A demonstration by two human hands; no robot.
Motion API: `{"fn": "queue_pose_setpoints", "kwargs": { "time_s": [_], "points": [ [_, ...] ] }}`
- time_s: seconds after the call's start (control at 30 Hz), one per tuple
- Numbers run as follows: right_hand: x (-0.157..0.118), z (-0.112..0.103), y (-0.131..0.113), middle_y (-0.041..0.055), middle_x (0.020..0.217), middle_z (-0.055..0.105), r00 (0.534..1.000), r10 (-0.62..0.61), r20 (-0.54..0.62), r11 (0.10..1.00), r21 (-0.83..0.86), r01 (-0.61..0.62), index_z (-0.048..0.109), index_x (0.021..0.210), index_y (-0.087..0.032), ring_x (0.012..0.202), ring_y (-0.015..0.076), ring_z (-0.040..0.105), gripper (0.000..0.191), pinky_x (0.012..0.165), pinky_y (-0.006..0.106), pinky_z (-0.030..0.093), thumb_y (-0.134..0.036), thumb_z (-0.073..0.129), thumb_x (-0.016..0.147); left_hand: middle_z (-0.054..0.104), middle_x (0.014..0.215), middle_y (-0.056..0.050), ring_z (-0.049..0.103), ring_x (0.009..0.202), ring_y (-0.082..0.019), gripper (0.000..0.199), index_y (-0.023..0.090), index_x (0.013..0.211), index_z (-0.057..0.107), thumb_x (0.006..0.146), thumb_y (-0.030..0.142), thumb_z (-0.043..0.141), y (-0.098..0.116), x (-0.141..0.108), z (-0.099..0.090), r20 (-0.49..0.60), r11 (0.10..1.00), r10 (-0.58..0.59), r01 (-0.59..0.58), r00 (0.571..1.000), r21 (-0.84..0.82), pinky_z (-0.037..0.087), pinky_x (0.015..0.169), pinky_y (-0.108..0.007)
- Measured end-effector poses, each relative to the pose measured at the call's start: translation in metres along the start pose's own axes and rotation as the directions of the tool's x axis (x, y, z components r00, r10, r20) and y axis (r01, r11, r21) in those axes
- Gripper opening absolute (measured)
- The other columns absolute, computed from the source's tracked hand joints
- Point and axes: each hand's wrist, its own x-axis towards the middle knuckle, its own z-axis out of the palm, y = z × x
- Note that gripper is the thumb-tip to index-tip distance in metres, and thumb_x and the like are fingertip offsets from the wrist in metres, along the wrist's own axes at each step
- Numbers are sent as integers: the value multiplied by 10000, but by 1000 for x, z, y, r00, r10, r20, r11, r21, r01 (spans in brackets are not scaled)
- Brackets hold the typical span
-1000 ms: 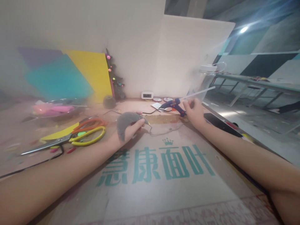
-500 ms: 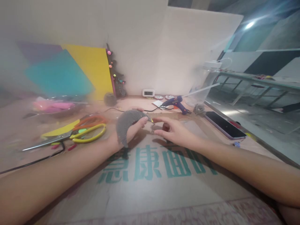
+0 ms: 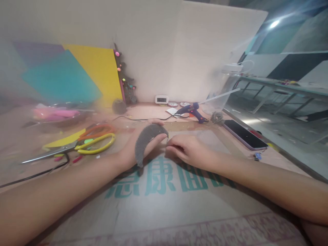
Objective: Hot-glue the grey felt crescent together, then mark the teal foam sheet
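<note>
A grey crescent-shaped piece [image 3: 144, 142], which looks wrapped in yarn, is in my left hand [image 3: 128, 149]. The thumb presses along its inner curve and fingers show behind its upper edge. One pointed end hangs down toward my wrist; the other points right, toward my right hand [image 3: 191, 149]. That hand's thumb and fingertips are pinched together right beside this tip. Whatever lies between them is hidden or too small to make out.
Scissors [image 3: 96, 147] with yellow and orange handles lie at left, near a bowl of pink pieces [image 3: 57, 114]. Behind my hands are a blue glue gun [image 3: 191, 110] with its cord and a small white clock [image 3: 161, 99]. A phone [image 3: 244, 135] lies at right.
My right fingers have closed from a spread pose into a pinch by the crescent's tip. My left hand has shifted slightly right and turned the crescent a little.
</note>
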Motion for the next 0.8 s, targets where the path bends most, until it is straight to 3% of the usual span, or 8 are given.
{"fn": "queue_pose_setpoints", "kwargs": {
  "time_s": [0.1, 0.2, 0.37, 0.6, 0.8],
  "points": [
    [0, -10, -6, 44, 730, 664, 994, -79, -72, 987, -146, 68, 619, 777, -174, 676, 155, 586, 177, 624, 265, 404, -229, 534, 923, 702, 1015, -31, 656, 916, -161, 277, 207, 1128, 577, 870, 296, 626, 5, 0, -1, -2, 1000, -3, 3, 1000, 11, 512, 885, -293],
    [1, -17, -6, 55, 776, 682, 984, -105, -144, 979, -190, 77, 639, 857, -175, 732, 167, 608, 105, 654, 264, 427, -179, 546, 905, 717, 997, -28, 666, 920, -169, 196, 205, 1046, 634, 887, 314, 597, 2, 2, -2, 29, 1000, 8, -8, 1000, 26, 514, 901, -305],
    [3, -10, 11, 45, 785, 659, 972, -3, -237, 997, -80, -17, 654, 895, -160, 679, 144, 566, 157, 628, 260, 426, -247, 531, 941, 734, 875, -7, 648, 1037, -201, 206, 215, 831, 710, 907, 326, 554, -11, 7, -1, 150, 994, -3, -14, 989, 107, 470, 999, -350],
    [4, -1, 23, 49, 851, 681, 967, 73, -243, 997, 15, -71, 662, 895, -163, 775, 156, 585, 174, 707, 279, 430, -252, 524, 950, 733, 810, -9, 671, 951, -188, 249, 200, 693, 693, 882, 302, 567, -11, 11, -1, 50, 1000, 7, -8, 999, 28, 484, 979, -332],
    [3, 1, 23, 24, 760, 663, 967, 114, -229, 993, 39, -107, 664, 833, -167, 684, 135, 547, 195, 634, 263, 395, -270, 539, 941, 736, 807, -8, 695, 813, -162, 265, 198, 724, 679, 900, 350, 553, -10, 9, -2, 132, 997, -62, 68, 989, -47, 550, 844, -302]
  ]
}}
